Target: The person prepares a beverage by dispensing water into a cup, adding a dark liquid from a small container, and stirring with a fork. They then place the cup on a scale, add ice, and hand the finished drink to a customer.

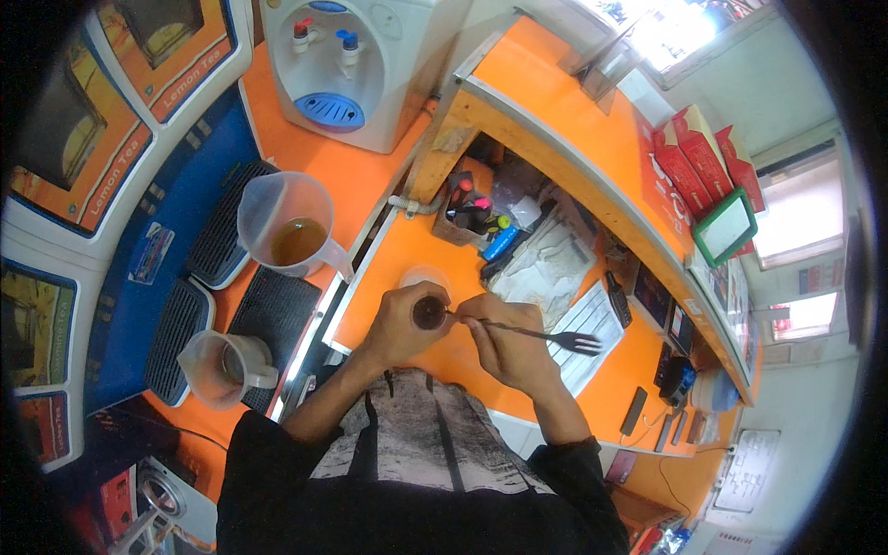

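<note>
Just in front of the chest, my left hand (399, 322) is wrapped round a small round container (429, 313) with dark contents. My right hand (510, 340) grips the shaft of a dark fork (572, 340). The tines point away to the right, and the handle end reaches the container's rim; how far it goes in cannot be told. Behind my left hand, a clear plastic cup (424, 275) stands on the orange counter (433, 357), partly hidden by the fingers.
Left, a plastic measuring jug (284, 222) holds brown liquid; another jug (225, 368) stands nearer. A water dispenser (347, 69) is at the back beside a raised orange shelf (555, 118). Papers (590, 333), a box of markers (468, 208) and a black phone-like device (617, 300) lie right.
</note>
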Demonstrator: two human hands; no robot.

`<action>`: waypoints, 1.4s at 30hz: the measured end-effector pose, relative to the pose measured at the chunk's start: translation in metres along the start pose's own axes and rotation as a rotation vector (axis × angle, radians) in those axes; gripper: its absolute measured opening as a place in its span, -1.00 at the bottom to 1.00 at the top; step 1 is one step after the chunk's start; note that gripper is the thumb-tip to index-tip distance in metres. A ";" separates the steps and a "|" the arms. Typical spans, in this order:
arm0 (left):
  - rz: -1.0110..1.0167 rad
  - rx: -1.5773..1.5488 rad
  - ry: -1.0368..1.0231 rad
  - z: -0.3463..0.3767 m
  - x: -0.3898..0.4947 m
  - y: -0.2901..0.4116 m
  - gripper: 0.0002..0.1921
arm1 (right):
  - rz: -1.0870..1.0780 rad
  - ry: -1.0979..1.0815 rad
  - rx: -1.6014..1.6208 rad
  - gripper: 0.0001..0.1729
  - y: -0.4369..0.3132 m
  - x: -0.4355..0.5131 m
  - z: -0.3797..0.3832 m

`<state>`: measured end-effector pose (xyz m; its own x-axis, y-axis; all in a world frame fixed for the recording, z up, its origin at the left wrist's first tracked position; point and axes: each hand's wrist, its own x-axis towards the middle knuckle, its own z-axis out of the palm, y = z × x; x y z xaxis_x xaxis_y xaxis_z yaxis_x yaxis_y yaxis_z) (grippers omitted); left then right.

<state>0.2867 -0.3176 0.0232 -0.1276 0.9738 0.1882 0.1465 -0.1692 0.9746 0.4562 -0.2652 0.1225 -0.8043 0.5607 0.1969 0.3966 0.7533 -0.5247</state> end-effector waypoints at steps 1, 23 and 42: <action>0.009 0.009 0.011 0.000 0.000 -0.002 -0.75 | -0.009 -0.041 0.025 -0.91 0.002 0.001 0.000; -0.021 0.160 -0.026 -0.015 0.008 -0.055 -0.52 | 0.111 0.226 0.223 -0.74 0.045 0.014 0.042; 0.014 0.401 -0.154 -0.016 0.011 -0.072 -0.49 | 0.172 0.286 0.243 -0.75 0.062 -0.002 0.054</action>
<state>0.2594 -0.2974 -0.0429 0.0202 0.9883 0.1509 0.5206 -0.1392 0.8424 0.4581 -0.2382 0.0446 -0.5662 0.7703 0.2933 0.3709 0.5558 -0.7440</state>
